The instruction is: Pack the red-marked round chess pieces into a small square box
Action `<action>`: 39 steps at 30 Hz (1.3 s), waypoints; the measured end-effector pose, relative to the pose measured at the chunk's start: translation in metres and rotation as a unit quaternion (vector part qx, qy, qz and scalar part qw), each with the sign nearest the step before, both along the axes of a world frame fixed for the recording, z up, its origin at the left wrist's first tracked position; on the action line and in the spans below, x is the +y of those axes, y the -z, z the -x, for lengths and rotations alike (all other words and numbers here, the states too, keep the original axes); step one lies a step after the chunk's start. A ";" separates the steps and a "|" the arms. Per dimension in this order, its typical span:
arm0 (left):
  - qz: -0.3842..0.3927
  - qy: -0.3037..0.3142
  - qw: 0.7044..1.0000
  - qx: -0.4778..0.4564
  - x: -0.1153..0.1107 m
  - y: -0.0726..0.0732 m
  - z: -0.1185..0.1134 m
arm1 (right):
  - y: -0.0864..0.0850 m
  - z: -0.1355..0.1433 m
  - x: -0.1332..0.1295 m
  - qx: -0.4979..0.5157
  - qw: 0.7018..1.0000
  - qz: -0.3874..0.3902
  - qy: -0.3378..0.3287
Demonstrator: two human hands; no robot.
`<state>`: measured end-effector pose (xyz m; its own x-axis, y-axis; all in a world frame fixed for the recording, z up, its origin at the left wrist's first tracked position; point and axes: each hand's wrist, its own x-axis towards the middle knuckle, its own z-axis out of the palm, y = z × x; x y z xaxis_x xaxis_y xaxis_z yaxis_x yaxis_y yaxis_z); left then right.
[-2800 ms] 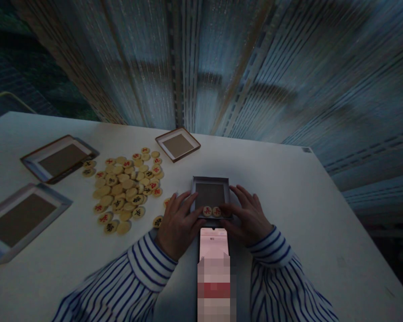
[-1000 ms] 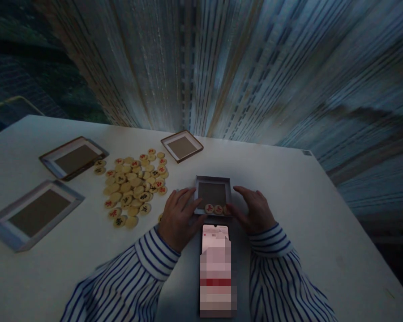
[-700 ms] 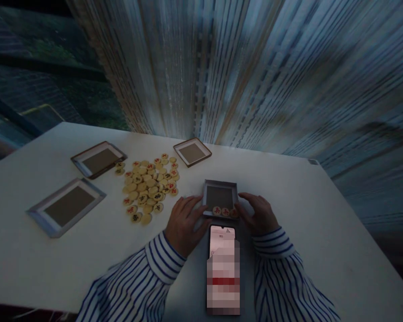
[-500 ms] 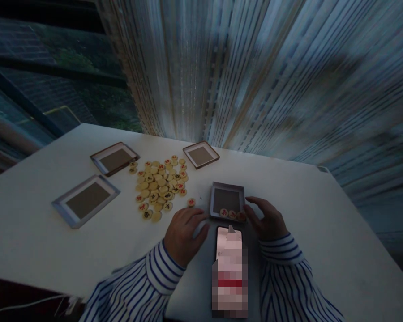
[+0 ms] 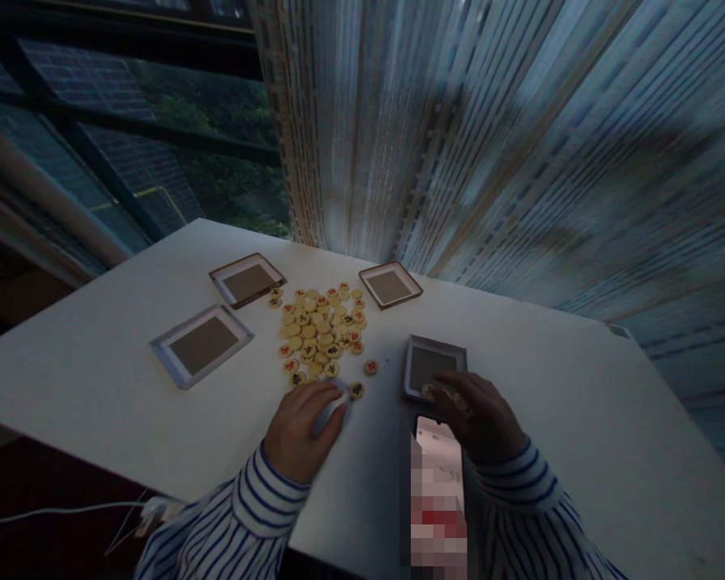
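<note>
Tabletop (image 5: 568, 379): right edge well apart from small box (image 5: 428, 362), room between | left hand (image 5: 296, 431): fingers apart, beside black-marked disc (image 5: 357, 391) | right hand (image 5: 483, 415): over small box, finger closure I cannot tell

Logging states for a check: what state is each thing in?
left hand: thumb and fingers apart
right hand: over near box, grip unclear
near box: open, at least one piece inside
rear-left tray: open side up
front-left tray: open side up
rear-right tray: open side up
piece pile: loose, some faces marked, some plain
phone: screen lit
curtain: drawn across right of view
</note>
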<state>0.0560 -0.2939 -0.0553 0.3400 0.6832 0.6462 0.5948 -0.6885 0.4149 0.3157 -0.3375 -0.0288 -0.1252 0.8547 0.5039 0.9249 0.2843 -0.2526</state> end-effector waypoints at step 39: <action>0.043 -0.036 0.996 0.067 0.059 0.027 0.074 | -0.023 0.079 0.030 -0.099 0.968 0.159 -0.164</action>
